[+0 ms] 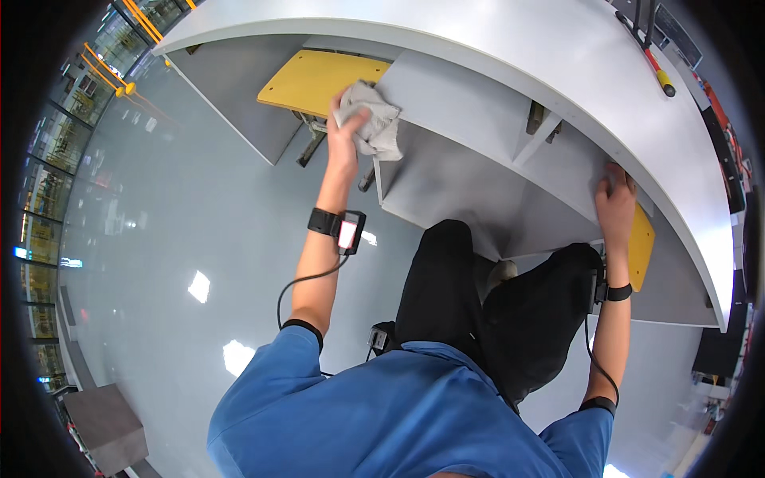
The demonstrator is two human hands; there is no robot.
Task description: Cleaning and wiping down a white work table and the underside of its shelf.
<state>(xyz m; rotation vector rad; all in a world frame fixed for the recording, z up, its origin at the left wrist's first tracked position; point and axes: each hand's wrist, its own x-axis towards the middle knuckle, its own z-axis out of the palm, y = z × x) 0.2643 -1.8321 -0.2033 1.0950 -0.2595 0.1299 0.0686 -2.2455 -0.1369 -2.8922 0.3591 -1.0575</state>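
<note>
My left hand (344,135) is closed round a crumpled light grey cloth (377,119). The cloth is against the right end of a yellow stool seat (307,80), tucked under the top of a curved white desk (510,56). On the right, my right hand (615,205) has its fingers bent over the desk shelf (558,171), just below the desktop's front edge; the fingertips are partly hidden. Beside that wrist is another yellow seat (641,247), partly covered by my arm.
Grey panels (454,179) divide the space under the desk, close to my knees. A tool with a red and yellow handle (661,76) lies on the desktop at the far right. A brown box (105,426) stands on the glossy floor at the lower left.
</note>
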